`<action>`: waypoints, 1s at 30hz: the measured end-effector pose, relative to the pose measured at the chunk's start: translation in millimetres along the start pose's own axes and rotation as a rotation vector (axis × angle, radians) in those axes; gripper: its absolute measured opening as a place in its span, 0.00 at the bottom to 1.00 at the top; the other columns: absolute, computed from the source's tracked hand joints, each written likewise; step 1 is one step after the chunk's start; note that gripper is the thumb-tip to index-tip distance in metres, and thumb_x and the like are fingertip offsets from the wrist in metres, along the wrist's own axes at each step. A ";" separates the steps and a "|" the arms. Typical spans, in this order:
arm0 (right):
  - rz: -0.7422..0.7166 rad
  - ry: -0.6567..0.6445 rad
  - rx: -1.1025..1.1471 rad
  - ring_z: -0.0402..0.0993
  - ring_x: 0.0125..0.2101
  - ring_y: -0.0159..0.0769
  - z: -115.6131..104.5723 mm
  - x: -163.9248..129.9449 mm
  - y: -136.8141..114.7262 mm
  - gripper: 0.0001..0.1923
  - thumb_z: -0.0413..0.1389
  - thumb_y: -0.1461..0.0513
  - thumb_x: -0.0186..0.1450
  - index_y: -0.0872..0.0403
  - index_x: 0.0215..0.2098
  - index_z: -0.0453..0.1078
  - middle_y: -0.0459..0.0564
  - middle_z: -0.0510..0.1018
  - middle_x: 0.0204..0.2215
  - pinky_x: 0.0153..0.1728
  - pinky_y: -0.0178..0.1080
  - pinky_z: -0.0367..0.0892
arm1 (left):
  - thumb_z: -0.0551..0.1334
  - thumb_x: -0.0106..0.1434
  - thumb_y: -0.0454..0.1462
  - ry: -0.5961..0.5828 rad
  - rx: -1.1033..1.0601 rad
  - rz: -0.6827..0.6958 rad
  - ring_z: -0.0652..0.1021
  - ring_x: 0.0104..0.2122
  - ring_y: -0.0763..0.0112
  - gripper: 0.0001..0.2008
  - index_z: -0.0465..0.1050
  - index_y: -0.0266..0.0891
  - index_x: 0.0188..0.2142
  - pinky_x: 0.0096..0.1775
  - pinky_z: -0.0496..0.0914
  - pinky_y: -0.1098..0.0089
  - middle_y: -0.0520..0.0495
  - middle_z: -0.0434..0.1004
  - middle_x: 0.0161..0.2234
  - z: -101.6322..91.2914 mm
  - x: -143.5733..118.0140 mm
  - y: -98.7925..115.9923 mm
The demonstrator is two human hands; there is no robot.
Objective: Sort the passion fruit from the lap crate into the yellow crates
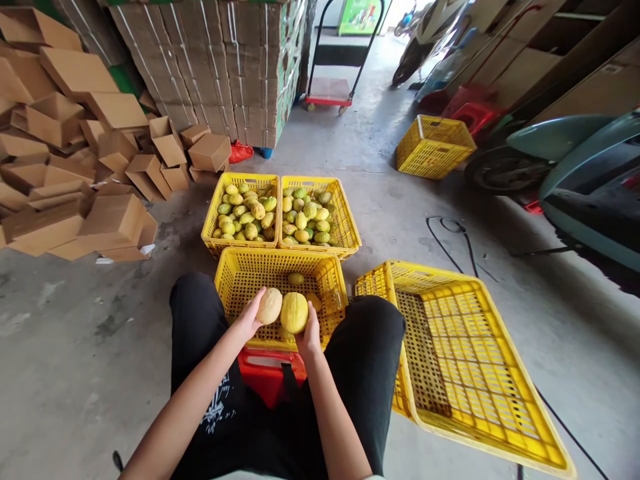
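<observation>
My left hand (251, 316) is closed around a pale, cream-yellow melon (270, 306). A brighter yellow ribbed melon (294, 313) is in my right hand (310, 332), close beside the first. Both hands are above a yellow plastic crate (233, 267) between my knees. Inside that crate, a greenish-yellow melon (296, 279) lies toward the back. Another yellow melon (313, 301) shows behind my right hand, and one below the fruit I hold is mostly hidden.
Beyond stand two yellow crates of melons, the left crate (206, 230) and the right crate (353, 230). A large tilted crate (480, 347) is by my right knee. Cardboard boxes (113, 223) pile up at left. A hand trolley (330, 90) and a scooter (580, 173) stand farther off.
</observation>
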State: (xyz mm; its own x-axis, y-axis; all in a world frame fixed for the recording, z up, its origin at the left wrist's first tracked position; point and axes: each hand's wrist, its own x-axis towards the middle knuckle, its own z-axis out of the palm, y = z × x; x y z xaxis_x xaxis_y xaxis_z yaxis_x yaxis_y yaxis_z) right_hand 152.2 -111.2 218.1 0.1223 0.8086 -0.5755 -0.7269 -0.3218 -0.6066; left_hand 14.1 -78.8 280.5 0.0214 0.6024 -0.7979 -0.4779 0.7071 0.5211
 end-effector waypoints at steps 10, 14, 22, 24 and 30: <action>0.091 -0.067 -0.064 0.78 0.43 0.43 9.3 -13.0 -20.1 0.27 0.69 0.45 0.51 0.50 0.44 0.78 0.47 0.83 0.41 0.37 0.38 0.74 | 0.71 0.59 0.36 -0.170 0.072 0.100 0.80 0.46 0.59 0.15 0.75 0.36 0.45 0.42 0.79 0.65 0.40 0.79 0.47 -1.5 -8.0 -3.1; 0.079 -0.153 -0.200 0.77 0.43 0.42 4.9 -16.3 -29.0 0.28 0.68 0.44 0.52 0.51 0.44 0.76 0.48 0.82 0.41 0.39 0.39 0.73 | 0.69 0.60 0.35 -0.166 0.044 0.060 0.81 0.42 0.62 0.11 0.75 0.36 0.43 0.41 0.80 0.66 0.40 0.80 0.45 -7.1 -10.7 -5.2; -0.074 -0.071 -0.412 0.77 0.43 0.43 1.8 -11.6 -29.6 0.26 0.67 0.43 0.53 0.49 0.42 0.76 0.47 0.82 0.40 0.44 0.41 0.72 | 0.69 0.61 0.34 -0.153 -0.019 0.060 0.81 0.41 0.63 0.08 0.76 0.36 0.40 0.42 0.79 0.65 0.41 0.80 0.42 -7.4 -5.5 -9.0; -0.081 -0.058 -0.439 0.78 0.43 0.43 0.6 -9.9 -30.4 0.26 0.67 0.43 0.52 0.49 0.41 0.76 0.48 0.82 0.40 0.44 0.41 0.72 | 0.70 0.60 0.34 -0.150 -0.026 0.069 0.81 0.41 0.63 0.09 0.76 0.36 0.41 0.42 0.79 0.64 0.41 0.80 0.42 -7.4 -4.2 -10.8; -0.090 0.017 -0.461 0.78 0.41 0.43 -5.5 -9.2 -30.4 0.27 0.69 0.45 0.50 0.51 0.42 0.75 0.49 0.82 0.39 0.40 0.40 0.73 | 0.72 0.57 0.38 -0.217 -0.012 0.056 0.81 0.42 0.59 0.14 0.77 0.35 0.41 0.45 0.78 0.59 0.39 0.80 0.42 -8.7 -4.3 -13.4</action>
State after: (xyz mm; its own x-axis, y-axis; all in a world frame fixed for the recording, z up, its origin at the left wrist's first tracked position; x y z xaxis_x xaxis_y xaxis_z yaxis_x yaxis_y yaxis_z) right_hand 176.9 -111.6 238.8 0.1849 0.8364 -0.5160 -0.3378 -0.4389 -0.8326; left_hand 12.8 -94.1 274.4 0.1824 0.7072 -0.6831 -0.4939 0.6666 0.5582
